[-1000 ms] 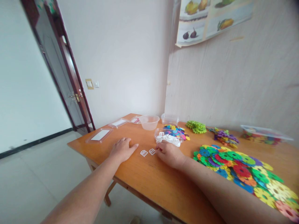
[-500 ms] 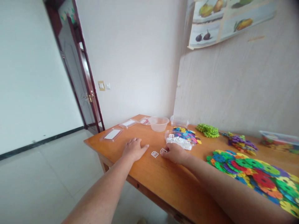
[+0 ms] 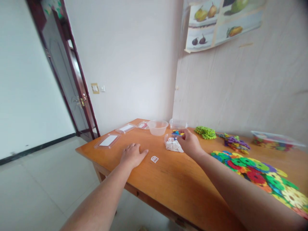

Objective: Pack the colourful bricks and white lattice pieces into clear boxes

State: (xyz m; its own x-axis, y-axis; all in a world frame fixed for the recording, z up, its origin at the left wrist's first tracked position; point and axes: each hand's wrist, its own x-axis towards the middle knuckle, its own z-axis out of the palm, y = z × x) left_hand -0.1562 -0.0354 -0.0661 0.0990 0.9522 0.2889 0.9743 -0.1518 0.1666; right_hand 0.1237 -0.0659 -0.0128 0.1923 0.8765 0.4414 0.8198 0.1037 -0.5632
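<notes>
My left hand (image 3: pixel 133 155) lies on the wooden table, fingers spread, holding nothing. To its right a small white lattice piece shaped like an arched window (image 3: pixel 154 159) lies flat on the tabletop. My right hand (image 3: pixel 190 142) is over the right side of a clear plastic box (image 3: pixel 166 141) full of similar white pieces (image 3: pixel 171 146). Its thumb and forefinger are pinched together, but what lies between them, if anything, cannot be made out. This hand partly covers the box and the colourful pieces (image 3: pixel 176 132) behind it.
A translucent bowl (image 3: pixel 157 128) and clear lids (image 3: pixel 108 141) with white labels lie toward the table's far left. Green pieces (image 3: pixel 205 132), purple pieces (image 3: pixel 234 142), a lidded box (image 3: pixel 271 142) and a spread of colourful discs (image 3: pixel 255 173) occupy the right side.
My right hand has lifted from the second white window piece's spot and moved back to the box; that piece no longer lies on the table. My left hand stays put; the view has shifted slightly.
</notes>
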